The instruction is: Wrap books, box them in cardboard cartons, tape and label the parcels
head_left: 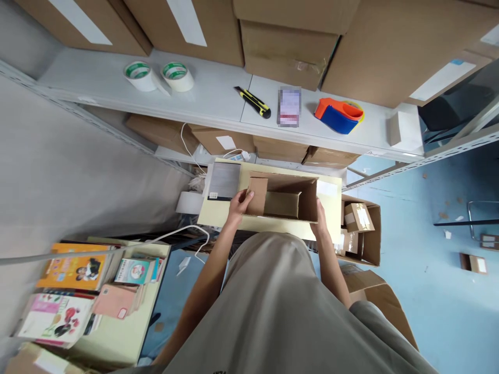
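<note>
An open cardboard box stands on the pale yellow tabletop, its opening facing up. My left hand grips its left end, thumb on a brown flap there. At the opposite end, my right hand holds the right wall; its fingers are partly hidden. Pale yellow shows at the bottom inside the box; I cannot tell whether that is the tabletop. Left of the box lies a flat grey pad or book with a dark edge.
On the shelf ahead are tape rolls, a utility knife and an orange-blue tape dispenser. Books cover a side table at left. A carton holding small boxes stands at right. A white cable crosses at left.
</note>
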A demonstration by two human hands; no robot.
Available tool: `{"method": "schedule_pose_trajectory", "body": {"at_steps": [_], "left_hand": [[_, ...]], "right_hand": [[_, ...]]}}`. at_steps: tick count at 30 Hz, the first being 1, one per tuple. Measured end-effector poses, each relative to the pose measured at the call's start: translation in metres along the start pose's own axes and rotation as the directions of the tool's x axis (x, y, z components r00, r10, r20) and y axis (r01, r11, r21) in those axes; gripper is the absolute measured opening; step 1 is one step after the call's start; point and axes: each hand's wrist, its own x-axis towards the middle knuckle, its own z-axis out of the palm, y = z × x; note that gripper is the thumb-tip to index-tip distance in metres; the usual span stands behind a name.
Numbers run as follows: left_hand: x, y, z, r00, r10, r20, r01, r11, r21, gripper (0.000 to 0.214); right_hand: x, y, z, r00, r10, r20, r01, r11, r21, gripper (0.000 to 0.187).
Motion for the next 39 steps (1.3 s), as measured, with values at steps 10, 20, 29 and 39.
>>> {"method": "schedule_pose_trajectory", "body": {"at_steps": [10,20,29,39], "left_hand": [[0.000,0.005,0.002,0.990,0.137,-0.043,-0.134,0.988,0.073,0.073],[-0.043,0.044,-0.064,0.842,0.037,0.538,-0.234,0.924,0.302,0.066],[-0.020,0.040,-0.016,0.883,0.312,0.350,-0.453,0.762,0.463,0.043],[0.000,0.073,-0.001,0.799,0.432,0.419,-0.593,0.682,0.428,0.110]], "right_hand": [[0.016,0.010,0.001,0.991,0.096,-0.089,-0.090,0.994,0.067,0.086],[0.016,0.000,-0.031,0.991,-0.105,-0.077,0.088,0.975,-0.203,0.051],[-0.001,-0.011,-0.060,0.998,-0.008,0.055,0.014,0.993,-0.119,0.072],[0.013,-0.012,-0.059,0.997,-0.057,0.047,0.064,0.982,-0.179,0.105]]}}
